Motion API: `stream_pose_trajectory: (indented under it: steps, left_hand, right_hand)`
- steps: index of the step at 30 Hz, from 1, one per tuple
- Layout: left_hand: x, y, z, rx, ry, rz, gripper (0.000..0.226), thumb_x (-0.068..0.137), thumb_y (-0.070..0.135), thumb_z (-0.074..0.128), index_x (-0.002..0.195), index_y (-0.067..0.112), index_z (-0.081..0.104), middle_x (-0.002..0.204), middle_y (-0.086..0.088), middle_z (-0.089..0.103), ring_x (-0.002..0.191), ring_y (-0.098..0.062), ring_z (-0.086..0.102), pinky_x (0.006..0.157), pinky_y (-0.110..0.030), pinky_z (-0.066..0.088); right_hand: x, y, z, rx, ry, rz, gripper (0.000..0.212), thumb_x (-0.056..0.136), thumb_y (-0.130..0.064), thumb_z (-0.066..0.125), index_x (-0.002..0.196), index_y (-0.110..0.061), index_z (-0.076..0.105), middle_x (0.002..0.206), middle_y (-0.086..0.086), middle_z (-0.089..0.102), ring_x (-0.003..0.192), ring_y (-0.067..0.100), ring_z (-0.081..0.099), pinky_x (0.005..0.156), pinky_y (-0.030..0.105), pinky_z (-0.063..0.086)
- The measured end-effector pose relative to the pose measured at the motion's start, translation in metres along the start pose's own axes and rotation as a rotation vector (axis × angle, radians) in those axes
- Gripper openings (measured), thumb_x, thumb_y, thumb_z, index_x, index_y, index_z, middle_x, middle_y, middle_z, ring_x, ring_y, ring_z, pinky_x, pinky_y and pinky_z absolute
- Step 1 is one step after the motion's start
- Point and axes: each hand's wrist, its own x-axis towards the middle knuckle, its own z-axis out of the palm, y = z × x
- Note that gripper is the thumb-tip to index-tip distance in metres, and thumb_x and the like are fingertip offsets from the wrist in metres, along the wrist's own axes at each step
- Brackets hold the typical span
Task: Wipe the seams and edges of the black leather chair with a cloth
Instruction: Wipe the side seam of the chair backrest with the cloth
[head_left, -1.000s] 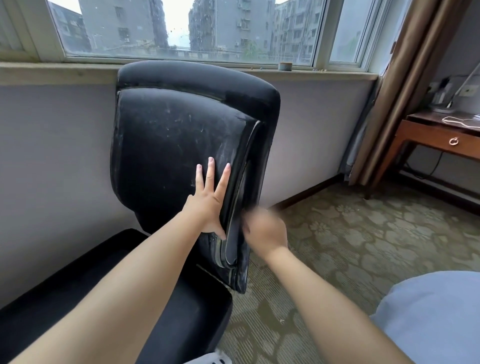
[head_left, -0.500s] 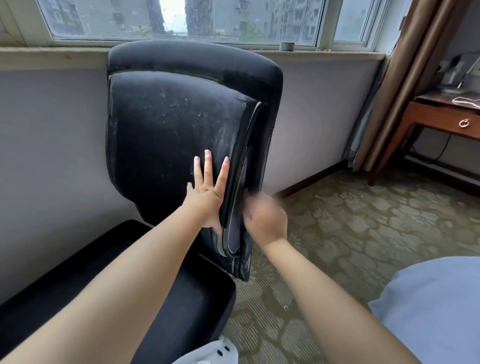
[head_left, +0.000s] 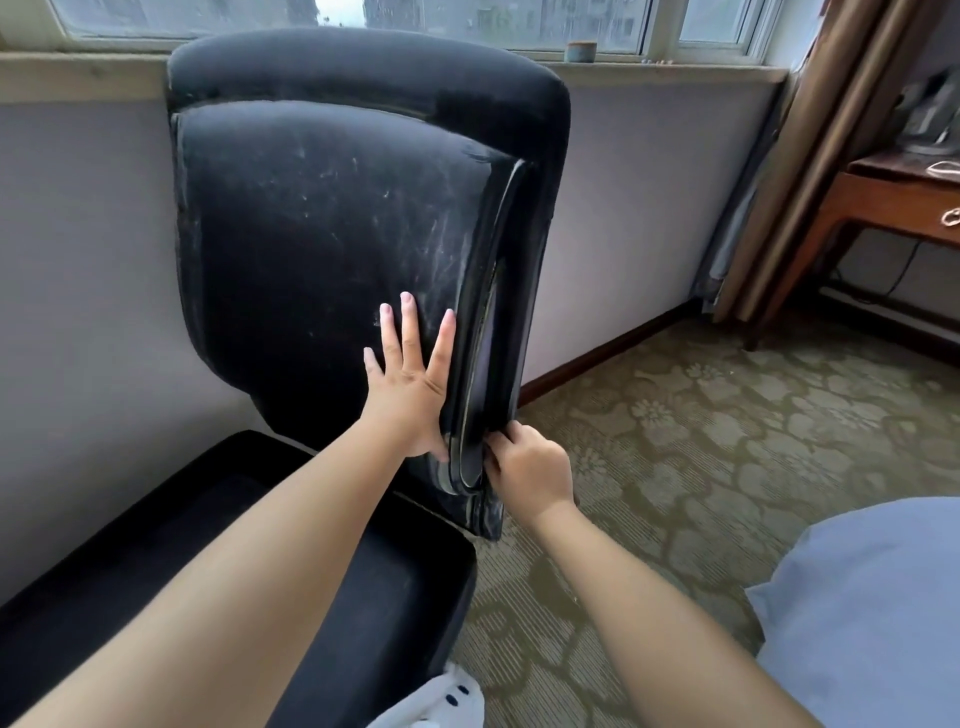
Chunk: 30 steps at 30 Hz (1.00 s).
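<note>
The left hand (head_left: 410, 400) lies flat with fingers spread straight, pressing the scuffed front of the black leather chair (head_left: 332, 234) backrest just beside its right seam. The right hand (head_left: 530, 467) curls its fingers against the lower side edge; any cloth in it is hidden

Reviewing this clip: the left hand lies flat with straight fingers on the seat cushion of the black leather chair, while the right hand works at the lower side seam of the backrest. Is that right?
Not quite. In the head view the left hand lies flat with straight fingers on the front of the backrest of the black leather chair, not on the seat cushion. The right hand does work at the lower side seam of the backrest.
</note>
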Motion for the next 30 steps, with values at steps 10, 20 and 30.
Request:
stream_pose_trajectory:
  steps: [10,20,30]
  left_hand:
    - [-0.004,-0.003,0.004,-0.006,0.041,-0.002,0.164,0.052,0.046,0.090,0.099,0.030,-0.066,0.105,-0.010,-0.071,0.128,-0.040,-0.044,0.113,-0.061,0.001]
    - [-0.005,-0.001,0.026,-0.051,0.056,-0.043,0.161,0.053,0.054,0.086,0.098,0.027,-0.066,0.124,-0.018,-0.059,0.131,-0.042,-0.041,0.114,-0.062,0.005]
    - [-0.002,-0.002,0.027,-0.056,0.050,-0.025,0.161,0.053,0.054,0.086,0.097,0.026,-0.067,0.128,-0.020,-0.056,0.130,-0.044,-0.041,0.112,-0.065,0.004]
  right_hand:
    - [0.052,-0.004,-0.041,0.165,0.388,0.111,0.015,0.081,-0.018,0.059,0.087,-0.013,0.073,0.073,0.001,0.063,0.061,0.018,0.060,0.046,0.024,0.046]
    - [0.018,-0.003,-0.001,0.091,0.223,0.053,0.030,0.080,-0.020,0.052,0.099,-0.013,0.074,0.077,0.003,0.064,0.057,0.022,0.059,0.039,0.023,0.042]
    - [-0.018,0.000,0.024,0.106,0.101,0.049,0.037,0.083,-0.023,0.047,0.108,-0.013,0.071,0.080,0.005,0.064,0.058,0.023,0.060,0.037,0.028,0.046]
